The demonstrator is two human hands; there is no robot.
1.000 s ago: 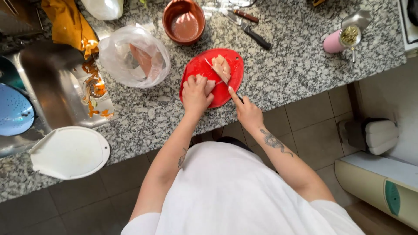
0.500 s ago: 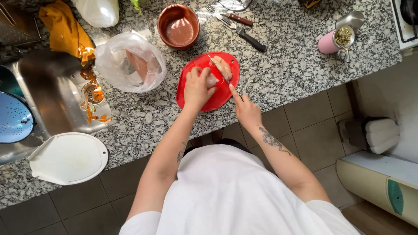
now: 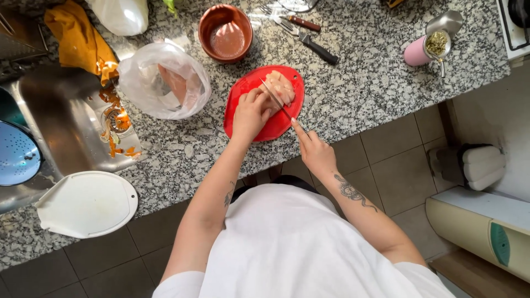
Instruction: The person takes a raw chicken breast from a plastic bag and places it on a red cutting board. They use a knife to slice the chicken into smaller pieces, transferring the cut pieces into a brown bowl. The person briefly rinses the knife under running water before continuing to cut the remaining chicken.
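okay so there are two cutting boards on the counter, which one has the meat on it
The red cutting board, under both hands, carries the pale raw meat. The white cutting board by the sink lies bare.

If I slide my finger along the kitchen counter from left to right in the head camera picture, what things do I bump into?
Blue colander → white round board → clear plastic bag → red cutting board with the left hand on it → right hand holding the knife → pink cup.

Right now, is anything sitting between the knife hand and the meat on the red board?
Nothing visible. The right hand holds a knife whose blade already rests on the pale raw meat on the red cutting board. The left hand presses the meat beside the blade, not across its path.
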